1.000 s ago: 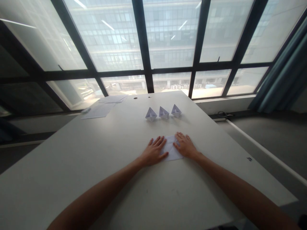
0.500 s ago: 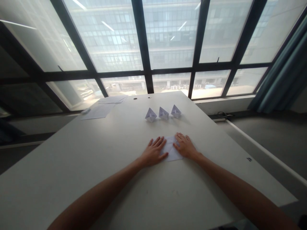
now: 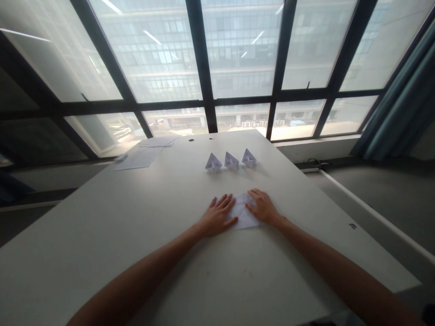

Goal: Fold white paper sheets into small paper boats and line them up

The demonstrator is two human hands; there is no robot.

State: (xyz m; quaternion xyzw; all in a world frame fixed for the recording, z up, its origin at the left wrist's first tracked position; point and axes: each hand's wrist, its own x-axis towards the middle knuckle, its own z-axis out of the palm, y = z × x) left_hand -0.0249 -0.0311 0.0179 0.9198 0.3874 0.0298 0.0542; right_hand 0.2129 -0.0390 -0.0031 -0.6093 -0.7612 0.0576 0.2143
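A white sheet of paper (image 3: 243,216) with crease lines lies flat on the white table (image 3: 142,213). My left hand (image 3: 219,216) rests over its left side, palm down, with the fingers spread. On the right side of the sheet lies my right hand (image 3: 263,206), its thumb apart and its fingertips at the upper right part of the paper. Both hands cover the sheet's side edges. Beyond them stand three folded paper boats, a left one (image 3: 213,163), a middle one (image 3: 231,161) and a right one (image 3: 249,158), in a row.
Several loose paper sheets (image 3: 137,158) lie at the table's far left. A round hole (image 3: 191,140) is near the far edge. Large windows (image 3: 241,50) rise behind the table, and a blue curtain (image 3: 397,90) hangs at the right.
The fingers of my right hand have drawn slightly closer together and curled a little on the paper. My left hand stays in place.
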